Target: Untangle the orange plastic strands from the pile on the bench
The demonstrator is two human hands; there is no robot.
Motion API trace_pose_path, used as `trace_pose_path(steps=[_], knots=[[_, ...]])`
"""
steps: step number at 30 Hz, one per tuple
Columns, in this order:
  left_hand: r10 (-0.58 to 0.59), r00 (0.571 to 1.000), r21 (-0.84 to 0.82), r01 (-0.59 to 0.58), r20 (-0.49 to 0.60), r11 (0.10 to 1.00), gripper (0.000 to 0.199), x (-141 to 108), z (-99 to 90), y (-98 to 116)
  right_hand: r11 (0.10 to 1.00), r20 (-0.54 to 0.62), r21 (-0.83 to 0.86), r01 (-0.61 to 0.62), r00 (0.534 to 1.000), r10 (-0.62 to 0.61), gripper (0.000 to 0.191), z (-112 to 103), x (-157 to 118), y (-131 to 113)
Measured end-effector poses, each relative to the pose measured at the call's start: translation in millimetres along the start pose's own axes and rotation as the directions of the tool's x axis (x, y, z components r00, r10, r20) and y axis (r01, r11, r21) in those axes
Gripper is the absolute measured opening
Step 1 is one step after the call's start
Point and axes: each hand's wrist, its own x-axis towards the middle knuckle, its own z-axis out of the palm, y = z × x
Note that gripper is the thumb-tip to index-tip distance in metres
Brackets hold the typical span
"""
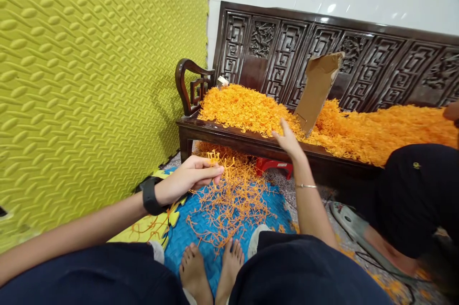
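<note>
My left hand (201, 173), below the bench's front edge, has its fingers pinched round a small orange plastic piece (214, 157) with thin branching prongs. My right hand (288, 141) reaches over the front edge of the bench, fingers apart, beside a heap of small orange plastic pieces (244, 106). Nothing shows in its grip. Under my left hand, many thin orange strands (236, 204) lie loose on a blue foam mat (175, 235) around my feet.
The dark carved wooden bench (222, 128) carries the heap, with a cardboard sheet (319, 85) standing upright in it. A second orange heap (394, 128) lies rightward, near another person's knee (419, 195). A red stool (274, 166) is underneath. Yellow foam matting (89, 80) stands at left.
</note>
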Motion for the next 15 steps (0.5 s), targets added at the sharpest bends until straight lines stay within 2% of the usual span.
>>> trace_pose_path(steps=[1, 3, 5, 7, 9, 10, 12, 15], knots=[[0.0, 1.0, -0.004, 0.0, -0.002, 1.0, 0.033, 0.7, 0.4, 0.2, 1.0, 0.019, -0.014, -0.025, 1.0, 0.025, 0.052, 12.5, -2.9, 3.0], [-0.003, 1.0, -0.014, 0.003, -0.001, 1.0, 0.033, 3.1, 2.3, 0.2, 0.999, 0.236, 0.039, -0.018, 0.972, 0.008, 0.037, 34.1, -18.0, -0.8], [-0.016, 1.0, -0.011, 0.017, 0.012, 1.0, 0.033, 6.2, 5.5, -0.6, 0.983, 0.447, 0.185, 0.01, 0.889, -0.094, 0.028, 48.1, -39.5, -18.7], [-0.039, 0.999, 0.003, 0.039, 0.014, 0.999, 0.033, 9.3, 8.9, -2.1, 0.933, 0.556, 0.358, 0.033, 0.795, -0.241, 0.03, 54.9, -60.4, -46.1], [-0.06, 0.998, 0.008, 0.06, 0.002, 0.998, 0.035, 11.5, 11.3, -4.2, 0.903, 0.601, 0.425, 0.067, 0.725, -0.337, 0.033, 57.9, -77.0, -73.9], [-0.068, 0.998, 0.009, 0.068, 0.0, 0.998, 0.036, 12.1, 11.9, -5.4, 0.908, 0.611, 0.404, 0.11, 0.706, -0.357, 0.035, 58.9, -83.4, -85.4], [-0.076, 0.997, 0.009, 0.076, 0.01, 0.997, 0.037, 12.5, 12.0, -7.7, 0.924, 0.608, 0.303, 0.231, 0.7, -0.374, 0.038, 61.1, -93.5, -100.9], [-0.064, 0.998, 0.012, 0.064, 0.015, 0.998, 0.039, 12.3, 11.3, -10.2, 0.907, 0.531, 0.196, 0.373, 0.737, -0.418, 0.02, 65.7, -104.9, -107.6]])
